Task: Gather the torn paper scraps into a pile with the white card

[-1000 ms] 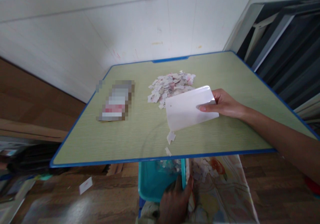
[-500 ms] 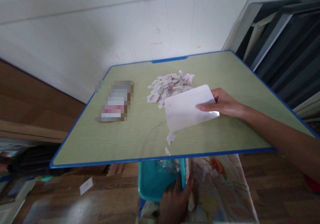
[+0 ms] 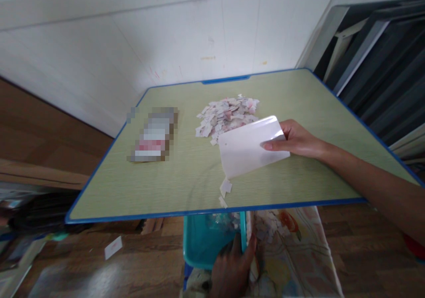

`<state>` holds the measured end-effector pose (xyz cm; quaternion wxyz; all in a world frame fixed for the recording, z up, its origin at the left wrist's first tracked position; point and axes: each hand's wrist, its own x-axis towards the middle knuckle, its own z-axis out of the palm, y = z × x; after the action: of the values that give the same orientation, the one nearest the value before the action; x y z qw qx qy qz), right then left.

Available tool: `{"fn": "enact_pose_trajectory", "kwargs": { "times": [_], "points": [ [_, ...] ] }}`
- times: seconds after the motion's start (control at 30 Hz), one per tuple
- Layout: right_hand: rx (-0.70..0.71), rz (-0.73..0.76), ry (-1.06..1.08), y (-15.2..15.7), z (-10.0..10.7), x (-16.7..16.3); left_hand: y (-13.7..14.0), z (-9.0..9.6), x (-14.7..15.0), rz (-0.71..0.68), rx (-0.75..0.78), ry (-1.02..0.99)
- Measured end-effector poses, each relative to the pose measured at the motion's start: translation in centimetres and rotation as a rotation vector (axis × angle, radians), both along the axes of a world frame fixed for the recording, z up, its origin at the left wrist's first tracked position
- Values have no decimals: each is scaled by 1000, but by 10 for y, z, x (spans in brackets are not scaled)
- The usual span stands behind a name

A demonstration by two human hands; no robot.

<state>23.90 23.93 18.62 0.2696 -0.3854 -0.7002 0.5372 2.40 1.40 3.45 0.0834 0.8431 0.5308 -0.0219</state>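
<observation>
In my right hand (image 3: 297, 139) is a thin white sheet with rounded corners and a small hole, glossy like plastic (image 3: 247, 149). My thumb lies on its face and the fingers are behind it. The sheet slants over the table, its far edge by a heap of torn paper pieces (image 3: 227, 114). A few loose paper scraps (image 3: 226, 187) lie beneath its lower corner, close to the table's front edge. Below that edge, my left hand (image 3: 230, 267) grips the rim of a turquoise plastic basin (image 3: 202, 253). Paper bits and clear plastic show inside the basin, partly hidden by the table.
The green table (image 3: 133, 187) has a blue rim and stands against a white wall (image 3: 186, 41). A pixelated item (image 3: 154, 134) lies at its left. More scraps rest on a patterned cloth (image 3: 299, 253) below. Dark panels (image 3: 381, 63) lean at the right; a card (image 3: 113, 247) lies on the floor.
My right hand has tipped the white sheet slightly and lowered it a little, and the scraps under its corner have shifted slightly. The left hand stays on the basin.
</observation>
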Motion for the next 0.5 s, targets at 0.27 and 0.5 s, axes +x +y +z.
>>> {"fn": "enact_pose_trajectory", "kwargs": {
  "times": [0.27,0.5],
  "points": [
    [-55,59,41,-4,-1,-6,1,4,1,-1,-27,14],
    [-74,158,69,-12,-3,-12,2,7,3,9,-113,49]
  ]
}}
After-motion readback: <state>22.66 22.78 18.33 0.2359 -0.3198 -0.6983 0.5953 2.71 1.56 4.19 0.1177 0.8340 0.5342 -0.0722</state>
